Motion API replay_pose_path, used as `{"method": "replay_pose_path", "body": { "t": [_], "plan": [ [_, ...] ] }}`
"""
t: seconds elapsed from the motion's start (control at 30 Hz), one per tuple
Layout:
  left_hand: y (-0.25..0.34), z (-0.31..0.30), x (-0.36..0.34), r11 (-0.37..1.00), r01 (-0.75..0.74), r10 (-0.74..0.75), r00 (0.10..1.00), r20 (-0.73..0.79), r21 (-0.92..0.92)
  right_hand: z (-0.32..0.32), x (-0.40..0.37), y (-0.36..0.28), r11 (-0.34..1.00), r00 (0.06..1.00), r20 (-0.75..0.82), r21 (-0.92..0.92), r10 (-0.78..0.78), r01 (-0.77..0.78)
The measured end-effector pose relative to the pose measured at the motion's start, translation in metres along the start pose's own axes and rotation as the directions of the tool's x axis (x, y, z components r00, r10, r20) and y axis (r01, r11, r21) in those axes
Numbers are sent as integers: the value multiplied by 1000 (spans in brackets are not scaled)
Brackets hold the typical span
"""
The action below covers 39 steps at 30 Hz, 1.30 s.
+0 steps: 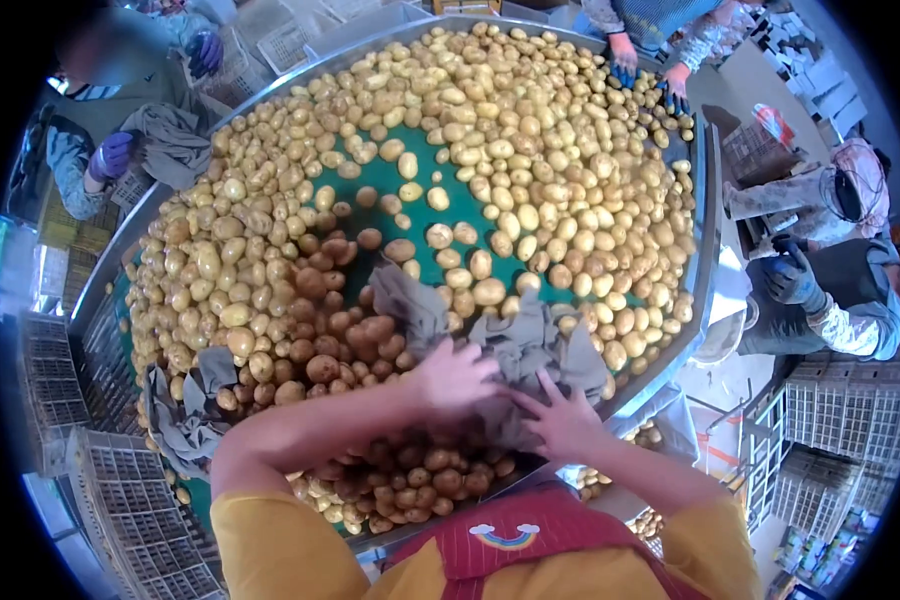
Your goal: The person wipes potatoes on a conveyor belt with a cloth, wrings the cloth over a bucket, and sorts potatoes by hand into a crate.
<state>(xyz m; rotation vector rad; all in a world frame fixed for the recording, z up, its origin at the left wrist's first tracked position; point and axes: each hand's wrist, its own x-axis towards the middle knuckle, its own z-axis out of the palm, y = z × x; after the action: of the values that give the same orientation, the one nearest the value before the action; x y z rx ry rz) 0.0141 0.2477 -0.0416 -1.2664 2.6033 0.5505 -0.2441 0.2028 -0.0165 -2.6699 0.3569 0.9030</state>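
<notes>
A crumpled grey cloth (530,345) lies on the potatoes near the front of the sorting table. My left hand (457,380) is closed on its left part, with the fingertips partly buried in the folds. To the right, my right hand (562,420) rests on the cloth's near side with its visible fingers stretched and apart. Yellow potatoes (560,130) cover most of the green table surface (435,215). Browner, soil-dusted potatoes (335,345) are heaped left of my left hand, and more lie under my forearms.
Another grey cloth (185,410) lies at the table's left edge. A metal rim (708,230) surrounds the table. Co-workers' gloved hands are at the far right (625,62), right (792,275) and far left (112,157). Stacked plastic crates (135,510) stand at the lower left.
</notes>
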Motion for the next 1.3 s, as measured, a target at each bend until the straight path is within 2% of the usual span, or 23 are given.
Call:
{"method": "replay_pose_path", "body": {
  "t": [0.07, 0.1, 0.17, 0.2, 0.23, 0.3, 0.37, 0.43, 0.47, 0.53, 0.63, 0.7, 0.73, 0.77, 0.83, 0.9, 0.93, 1.0, 1.07, 1.13, 1.2, 1.27, 1.3],
  "plan": [
    [-42, -10, -6, 990, 24, 24, 941, -337, 136, -12, 35, 9, 997, 987, -157, -53, 48, -57],
    [-68, -25, -12, 948, 82, 34, 935, -353, 308, -20, 60, 18, 995, 966, -246, -36, 81, -92],
    [-122, -61, -25, 947, 195, -124, 955, -270, 254, -51, 116, 40, 980, 910, -389, -74, 140, -183],
    [-146, -72, -30, 881, 364, -331, 931, -155, 303, -77, 142, 51, 980, 885, -445, -74, 134, -186],
    [-181, -68, -44, 808, 423, -346, 904, -249, 411, -104, 171, 60, 979, 858, -497, -76, 127, -189],
    [-258, -44, -67, 777, 537, -394, 822, -412, 329, -141, 241, 78, 954, 829, -551, -185, 99, -237],
    [-295, -32, -81, 700, 714, -640, 620, -454, -12, -185, 300, 85, 982, 803, -585, -57, 113, -180],
    [-311, -28, -86, 568, 818, -782, 501, -371, -91, -222, 324, 68, 974, 868, -457, 193, 194, -116],
    [-306, -28, -90, 575, 809, -788, 507, -350, -123, -231, 326, 61, 944, 898, -382, 318, 217, -92],
    [-286, -21, -95, 585, 785, -800, 518, -303, -205, -208, 296, 48, 982, 924, -363, 181, 117, -54],
    [-224, 7, -125, 825, 556, -559, 778, -287, -100, -153, 224, 43, 999, 927, -374, 3, -39, 43],
    [-129, -33, -135, 823, 543, -512, 836, -198, 166, -115, 155, 35, 985, 839, -523, -3, -149, 172],
    [-97, -41, -140, 872, 458, -441, 888, -131, 172, -105, 119, 25, 988, 869, -470, -67, -155, 140],
    [-71, -41, -143, 914, 370, -365, 929, -62, 168, -83, 94, 19, 970, 764, -612, -28, -206, 240],
    [-27, -25, -141, 969, 238, -238, 971, -5, 62, -65, 54, 2, 958, 818, -529, 29, -227, 284],
    [-29, -16, -119, 964, 249, -244, 968, 63, -90, -34, 68, -7, 916, 828, -504, 159, -245, 368],
    [-36, -10, -111, 954, 253, -239, 966, 100, -161, -30, 87, -1, 928, 858, -407, 64, -312, 368],
    [-90, -10, -81, 954, 299, -290, 940, 180, -27, -65, 123, 16, 973, 916, -338, -5, -217, 229],
    [-158, -4, -55, 925, 372, -374, 927, 14, 82, -91, 158, 41, 996, 923, -377, -64, -81, 62],
    [-213, 5, -33, 809, 570, -553, 821, -143, 141, -118, 188, 67, 997, 898, -435, 0, 70, -77],
    [-205, -8, -46, 840, 517, -499, 855, -142, 164, -131, 196, 72, 975, 925, -335, 182, 182, -126],
    [-168, -25, -65, 884, 452, -450, 892, -46, 116, -88, 166, 50, 953, 893, -446, 291, 54, 88],
    [-129, -27, -82, 904, 424, -426, 904, 33, 58, -62, 139, 31, 974, 882, -471, 197, -10, 116]
  ]
}}
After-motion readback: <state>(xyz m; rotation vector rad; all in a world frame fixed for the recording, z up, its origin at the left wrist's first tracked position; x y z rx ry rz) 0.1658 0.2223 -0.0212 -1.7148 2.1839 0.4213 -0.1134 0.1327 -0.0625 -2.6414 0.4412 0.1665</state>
